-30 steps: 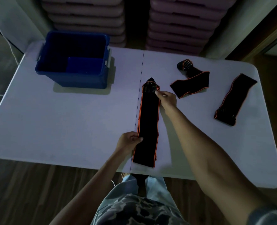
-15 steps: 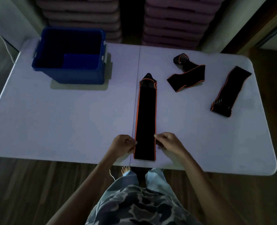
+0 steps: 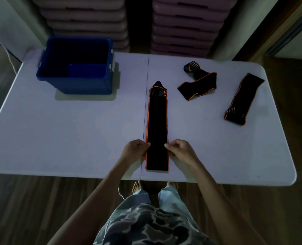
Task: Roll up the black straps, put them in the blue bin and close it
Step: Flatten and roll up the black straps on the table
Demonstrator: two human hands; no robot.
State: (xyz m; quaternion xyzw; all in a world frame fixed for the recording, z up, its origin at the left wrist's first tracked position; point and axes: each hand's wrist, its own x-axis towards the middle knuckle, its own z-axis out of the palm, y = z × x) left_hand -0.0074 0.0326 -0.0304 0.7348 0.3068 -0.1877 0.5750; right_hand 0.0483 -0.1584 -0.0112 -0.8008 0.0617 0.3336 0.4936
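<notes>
A long black strap with orange edges [image 3: 157,124] lies flat and straight on the white table [image 3: 72,138], running away from me. My left hand [image 3: 135,152] pinches its left edge near the near end, and my right hand [image 3: 179,150] pinches the right edge opposite. A second black strap [image 3: 198,84] lies bent at the back right, and a third black strap [image 3: 242,99] lies further right. The open blue bin [image 3: 75,66] stands at the back left, with a blue panel inside it; I cannot tell whether that is its lid.
Stacks of pale plastic items [image 3: 185,23] rise behind the table. The table's near edge runs just under the strap's end. Wooden floor and my bare feet [image 3: 137,187] show below it.
My right hand has come back from the strap's far tip to its near end, opposite my left hand. The strap now lies straight.
</notes>
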